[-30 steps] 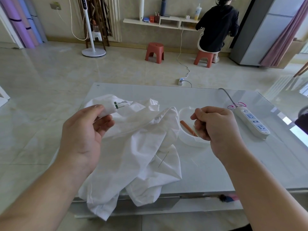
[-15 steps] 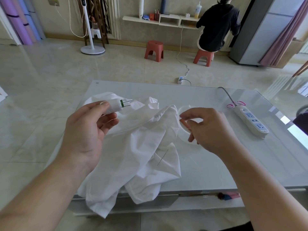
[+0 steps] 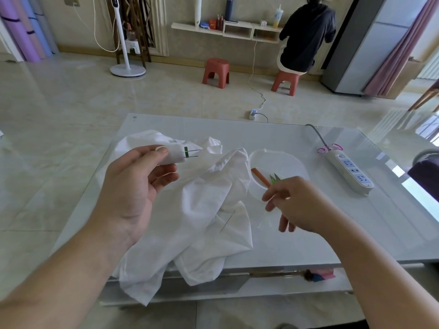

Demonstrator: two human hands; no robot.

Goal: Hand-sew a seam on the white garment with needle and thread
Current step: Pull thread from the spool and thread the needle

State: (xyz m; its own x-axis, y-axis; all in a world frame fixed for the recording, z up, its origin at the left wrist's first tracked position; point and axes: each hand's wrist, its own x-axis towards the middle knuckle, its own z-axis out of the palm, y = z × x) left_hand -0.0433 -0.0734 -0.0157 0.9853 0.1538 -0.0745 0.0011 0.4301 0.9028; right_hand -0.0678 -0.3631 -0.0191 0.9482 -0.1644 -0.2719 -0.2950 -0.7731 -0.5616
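Observation:
The white garment [image 3: 202,210] lies crumpled on the glass table [image 3: 320,243], and one corner hangs over the near edge. A thin needle [image 3: 227,221] rests on its cloth. My left hand [image 3: 133,193] is raised above the garment and pinches a small white roll [image 3: 174,157] with a green band and two metal pins sticking out. My right hand [image 3: 297,205] hovers over the near side of a clear plastic tray [image 3: 280,160], fingers loosely curled and pointing down. An orange stick [image 3: 260,177] and the tips of green snips [image 3: 273,179] show just beyond its fingers. Whether it holds anything is hidden.
A white power strip [image 3: 349,169] with its cable lies at the table's right. Beyond the table are a tiled floor, a red stool [image 3: 215,71], a fan stand [image 3: 127,67], and a person in black [image 3: 306,36] seated at a wall shelf.
My right hand dropped from a raised pinch to the tray, then drew back toward me, uncovering the orange stick and green snips. My left hand stayed up with the white roll.

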